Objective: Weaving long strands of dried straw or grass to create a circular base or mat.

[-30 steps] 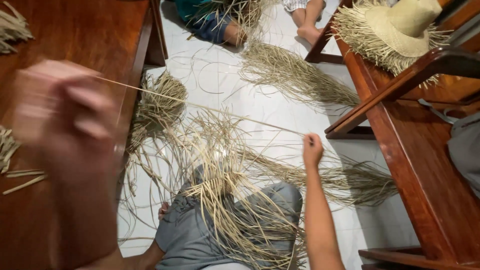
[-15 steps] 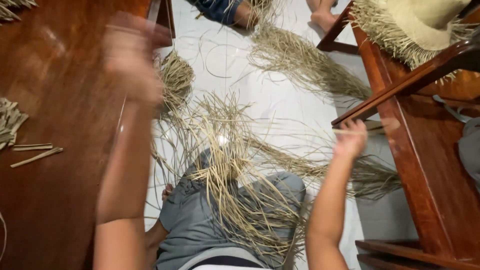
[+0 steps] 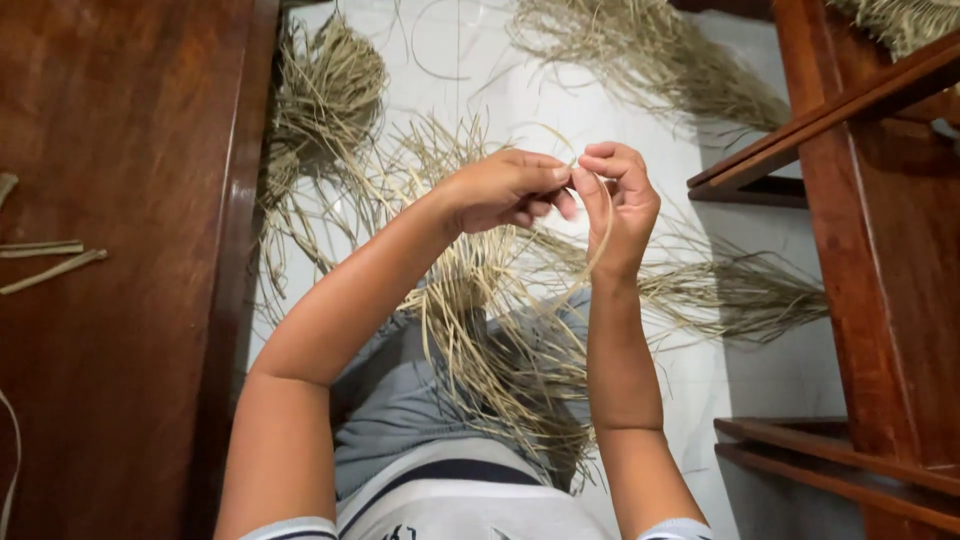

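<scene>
left hand (image 3: pixel 505 188) and right hand (image 3: pixel 622 200) meet at frame centre, fingertips of both pinching thin straw strand (image 3: pixel 603 238); strand curves down over straw bundle (image 3: pixel 480 310) on lap.

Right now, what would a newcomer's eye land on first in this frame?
First, the two hands meeting mid-frame: the left hand and right hand pinch one pale straw strand that curves down between them. Below them a half-woven straw piece spreads loose ends over the lap, with more straw bundles on the white floor.
</scene>
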